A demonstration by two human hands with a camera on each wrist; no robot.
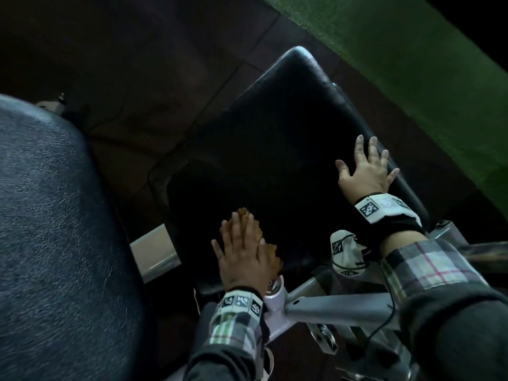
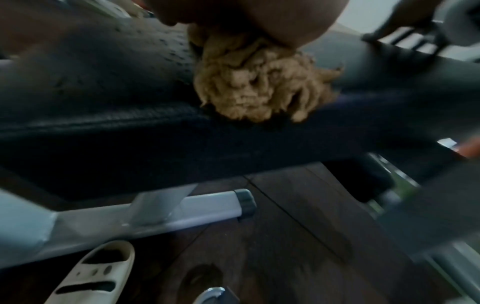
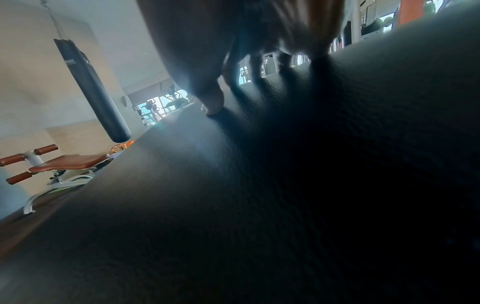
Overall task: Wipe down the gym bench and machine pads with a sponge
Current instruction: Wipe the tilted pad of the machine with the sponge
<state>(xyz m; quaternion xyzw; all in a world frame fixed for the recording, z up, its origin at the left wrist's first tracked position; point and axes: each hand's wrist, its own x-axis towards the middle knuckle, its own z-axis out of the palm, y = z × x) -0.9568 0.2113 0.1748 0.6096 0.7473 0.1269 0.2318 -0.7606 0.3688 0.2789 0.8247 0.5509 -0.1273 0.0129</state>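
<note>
Close to my head camera on the left sits a big gray-blue pad [image 1: 55, 229], rough and speckled. Past it is the black bench pad [image 1: 275, 149], the counter I am working on, tilted away over a dark tiled floor [image 1: 137, 64]. I have my left hand [image 1: 242, 254] laid flat with straight fingers on top of the tan sponge [image 1: 264, 243], pressing it onto the near left corner of the black pad. From the left wrist camera the sponge [image 2: 259, 82] looks ragged and lumpy, and it pokes out over the pad's edge. I have my right hand [image 1: 365, 169] spread wide open on the right side of the same pad, holding nothing, with its fingertips [image 3: 213, 107] touching the black cover. Under the pad I see a gray metal frame [image 1: 330, 306]. A white shoe [image 2: 96, 273] stands on the floor below. Green turf [image 1: 412, 64] runs along the far right.
</note>
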